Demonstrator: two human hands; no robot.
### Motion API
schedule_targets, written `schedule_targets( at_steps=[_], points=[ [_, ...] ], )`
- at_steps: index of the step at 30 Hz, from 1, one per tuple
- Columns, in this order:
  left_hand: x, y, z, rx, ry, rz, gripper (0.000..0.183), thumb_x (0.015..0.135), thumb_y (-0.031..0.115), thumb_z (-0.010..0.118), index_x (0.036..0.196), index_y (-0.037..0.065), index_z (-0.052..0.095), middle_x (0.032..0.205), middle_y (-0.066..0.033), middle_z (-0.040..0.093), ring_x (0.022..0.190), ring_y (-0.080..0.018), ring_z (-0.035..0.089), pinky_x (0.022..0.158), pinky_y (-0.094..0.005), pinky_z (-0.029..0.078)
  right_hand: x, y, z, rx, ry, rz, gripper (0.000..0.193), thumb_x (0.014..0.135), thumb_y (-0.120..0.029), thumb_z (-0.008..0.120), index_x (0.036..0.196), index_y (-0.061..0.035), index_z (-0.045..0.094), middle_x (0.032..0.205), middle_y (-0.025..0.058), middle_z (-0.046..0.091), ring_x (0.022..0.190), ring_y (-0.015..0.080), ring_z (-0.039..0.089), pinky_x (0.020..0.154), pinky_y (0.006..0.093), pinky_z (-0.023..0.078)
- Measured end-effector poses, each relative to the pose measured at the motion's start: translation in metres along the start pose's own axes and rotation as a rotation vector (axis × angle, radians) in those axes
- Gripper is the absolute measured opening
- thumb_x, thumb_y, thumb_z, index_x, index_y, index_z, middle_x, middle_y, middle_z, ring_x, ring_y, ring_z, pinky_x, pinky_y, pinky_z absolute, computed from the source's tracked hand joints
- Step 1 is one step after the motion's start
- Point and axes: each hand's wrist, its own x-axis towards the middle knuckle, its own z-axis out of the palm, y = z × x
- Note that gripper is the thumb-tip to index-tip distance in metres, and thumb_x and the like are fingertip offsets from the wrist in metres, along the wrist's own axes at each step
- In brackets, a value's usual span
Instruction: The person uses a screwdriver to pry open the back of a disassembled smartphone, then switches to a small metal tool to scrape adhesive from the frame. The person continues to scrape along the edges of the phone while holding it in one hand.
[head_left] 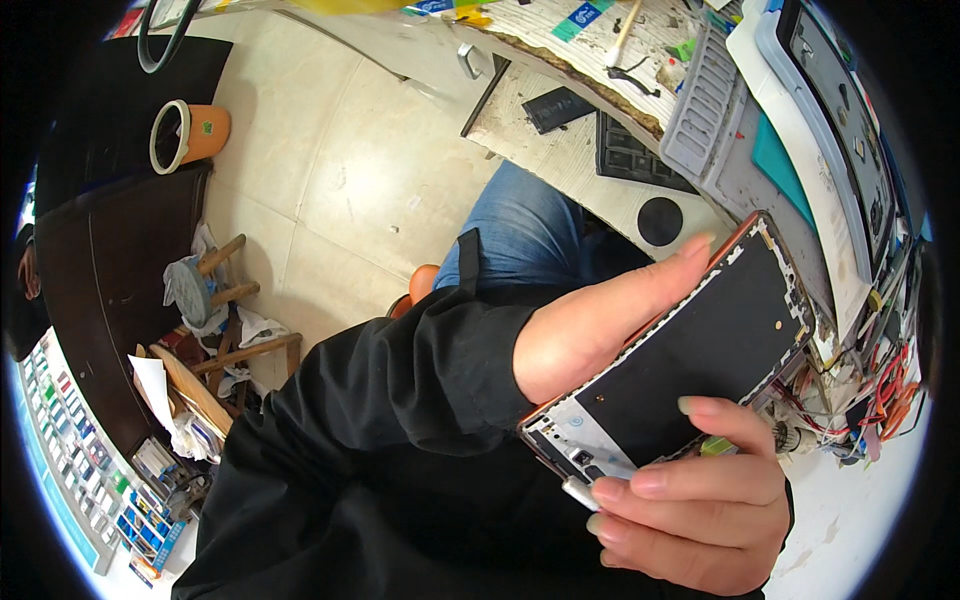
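Note:
A phone's opened housing (690,340) lies tilted in front of my chest, its black and silver inner side up, with a reddish-orange outer edge. My left hand (600,325) grips it from beneath, the thumb along its far edge and the other fingers hidden behind it. My right hand (710,510) is at the near edge with curled fingers, closed around a small white rod-like piece (580,494) whose tip sticks out past the fingertips. A yellow-green bit (714,446) shows between two of its fingers; I cannot tell whether both belong to one tool.
Ahead is a cluttered workbench with a grey compartment tray (705,100) and a cotton swab (625,35). A black flat part (557,109) and a black round disc (660,221) lie on a lower shelf. Tangled wires (895,390) are at right, an orange bin (205,135) and wooden stool (225,290) at left.

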Motion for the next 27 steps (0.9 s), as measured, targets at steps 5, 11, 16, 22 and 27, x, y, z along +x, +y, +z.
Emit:
schedule_targets(
  at_steps=[5, 11, 16, 22, 27],
  points=[
    [0.0041, 0.0018, 0.0012, -0.018, -0.046, -0.010, 0.049, 0.115, 0.044, 0.038, 0.142, 0.010, 0.061, 0.128, -0.0066, 0.072, 0.103, -0.0135, 0.068, 0.087, -0.0278, 0.055, -0.0042, -0.0050, 0.0003, -0.102, -0.052, -0.012, 0.016, 0.081, -0.010, 0.079, 0.095, -0.0038, 0.079, 0.104, 0.0083, 0.080, 0.110, 0.0215, 0.071, 0.102, 0.0535, 0.056],
    [0.0036, 0.0001, 0.0009, -0.001, -0.071, -0.056, 0.052, 0.115, 0.047, 0.037, 0.140, 0.008, 0.061, 0.123, -0.0086, 0.072, 0.097, -0.0145, 0.068, 0.083, -0.0276, 0.056, -0.0052, -0.0085, 0.0036, -0.131, -0.062, 0.004, 0.011, 0.083, -0.011, 0.077, 0.093, -0.0059, 0.079, 0.106, 0.0052, 0.080, 0.109, 0.0205, 0.071, 0.103, 0.0531, 0.055],
    [0.0052, -0.0037, 0.0001, -0.026, -0.086, -0.086, 0.055, 0.114, 0.049, 0.037, 0.139, 0.007, 0.061, 0.120, -0.0098, 0.073, 0.093, -0.0152, 0.068, 0.080, -0.0274, 0.056, -0.0056, -0.0077, 0.0080, -0.146, -0.008, -0.013, 0.010, 0.084, -0.010, 0.076, 0.092, -0.0055, 0.079, 0.106, 0.0056, 0.080, 0.109, 0.0209, 0.071, 0.102, 0.0529, 0.056],
    [0.0107, -0.0049, -0.0053, -0.121, -0.151, -0.072, 0.054, 0.114, 0.049, 0.037, 0.139, 0.008, 0.062, 0.121, -0.0083, 0.073, 0.094, -0.0143, 0.068, 0.081, -0.0270, 0.055, -0.0053, -0.0070, 0.0079, -0.162, 0.002, -0.029, 0.012, 0.083, -0.011, 0.075, 0.092, -0.0052, 0.080, 0.105, 0.0061, 0.080, 0.109, 0.0210, 0.071, 0.101, 0.0525, 0.056],
    [0.0044, -0.0004, -0.0001, 0.013, -0.062, -0.063, 0.053, 0.114, 0.050, 0.038, 0.140, 0.010, 0.062, 0.122, -0.0071, 0.072, 0.095, -0.0137, 0.067, 0.082, -0.0270, 0.055, -0.0042, -0.0080, 0.0094, -0.183, -0.006, -0.005, 0.013, 0.083, -0.013, 0.073, 0.092, -0.0054, 0.080, 0.104, 0.0059, 0.080, 0.109, 0.0200, 0.071, 0.101, 0.0514, 0.056]
  ],
)
